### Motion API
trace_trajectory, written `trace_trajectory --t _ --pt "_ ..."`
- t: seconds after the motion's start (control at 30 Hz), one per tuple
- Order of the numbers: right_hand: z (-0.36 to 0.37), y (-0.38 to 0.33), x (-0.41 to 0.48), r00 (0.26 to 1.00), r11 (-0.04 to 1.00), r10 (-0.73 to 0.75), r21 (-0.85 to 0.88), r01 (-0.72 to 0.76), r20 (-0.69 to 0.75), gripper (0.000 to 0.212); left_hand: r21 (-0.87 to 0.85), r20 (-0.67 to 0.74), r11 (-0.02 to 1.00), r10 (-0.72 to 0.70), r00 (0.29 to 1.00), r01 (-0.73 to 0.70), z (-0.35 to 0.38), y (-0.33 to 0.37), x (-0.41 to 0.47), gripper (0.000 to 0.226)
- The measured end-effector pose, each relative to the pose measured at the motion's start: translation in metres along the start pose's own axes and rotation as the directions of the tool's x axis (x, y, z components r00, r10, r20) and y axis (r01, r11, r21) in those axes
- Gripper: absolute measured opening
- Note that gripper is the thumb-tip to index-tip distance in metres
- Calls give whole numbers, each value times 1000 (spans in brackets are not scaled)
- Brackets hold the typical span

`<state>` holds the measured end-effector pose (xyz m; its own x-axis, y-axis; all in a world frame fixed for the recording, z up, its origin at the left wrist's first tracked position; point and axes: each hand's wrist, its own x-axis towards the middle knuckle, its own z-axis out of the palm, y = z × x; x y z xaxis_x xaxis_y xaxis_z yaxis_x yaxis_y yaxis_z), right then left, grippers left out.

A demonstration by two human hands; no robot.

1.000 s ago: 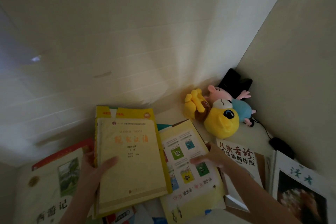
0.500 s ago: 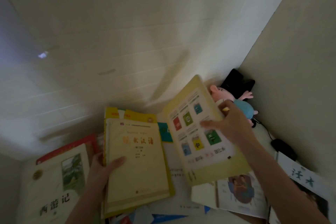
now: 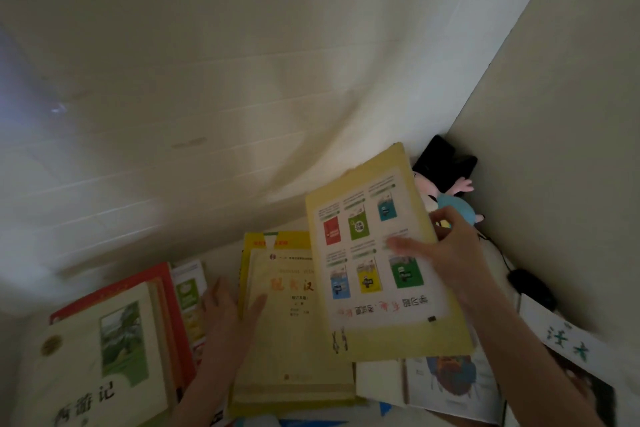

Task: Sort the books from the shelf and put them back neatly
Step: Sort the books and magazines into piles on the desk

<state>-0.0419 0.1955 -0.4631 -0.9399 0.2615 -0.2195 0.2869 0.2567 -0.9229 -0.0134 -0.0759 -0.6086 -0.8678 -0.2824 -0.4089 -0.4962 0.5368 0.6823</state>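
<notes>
The right hand (image 3: 446, 250) pinches the thin yellow paper workbook with small coloured pictures (image 3: 377, 253) by its right edge, thumb on top, and holds it up in the air so it can go onto the pile. The left hand (image 3: 228, 308) grips the left edge of the pale yellow book with red letters (image 3: 287, 315), thumb on the cover, to keep that pile steady on the shelf (image 3: 214, 263). A second ago the workbook lay flat beside this book; now it is lifted and partly over it.

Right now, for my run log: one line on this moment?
right hand: lifting thin yellow workbook | left hand: steadying thick cream textbook | stage: sorting
</notes>
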Motion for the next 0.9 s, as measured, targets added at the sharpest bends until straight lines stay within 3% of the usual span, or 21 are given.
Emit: trace_trajectory --t 0.07,0.13,0.2,0.27,0.33,0.43,0.53,0.63,0.73,0.9 --pt "10 2 1 999 1000 -14 13 14 46 57 -314 21 949 31 999 -23 -8 23 -3 45" --pt "18 4 3 994 999 0 49 -5 105 59 -632 269 739 -75 960 235 -8 44 -1 52" --pt "24 11 5 987 991 40 119 -59 158 64 -663 463 652 -29 886 368 -8 56 -2 67" --pt "27 22 8 972 972 87 195 -131 219 66 -706 510 596 51 859 383 -8 57 -5 60" --pt "29 37 11 952 953 148 218 -209 267 51 -750 505 539 92 858 383 -8 52 -6 56" --pt "32 74 12 910 919 288 180 -350 297 39 -761 471 549 104 876 345 -1 38 -4 53" --pt "39 103 6 895 923 333 90 -374 297 40 -719 477 573 -6 879 394 11 19 -6 54" --pt "25 110 10 929 943 302 74 -324 212 37 -695 459 578 -104 883 429 13 6 -3 55" --pt "-4 96 19 947 946 271 134 -295 170 35 -655 449 632 -115 886 414 13 1 6 56" --pt "-25 51 17 993 942 37 329 -72 112 35 -648 418 636 -163 894 419 15 0 12 48"
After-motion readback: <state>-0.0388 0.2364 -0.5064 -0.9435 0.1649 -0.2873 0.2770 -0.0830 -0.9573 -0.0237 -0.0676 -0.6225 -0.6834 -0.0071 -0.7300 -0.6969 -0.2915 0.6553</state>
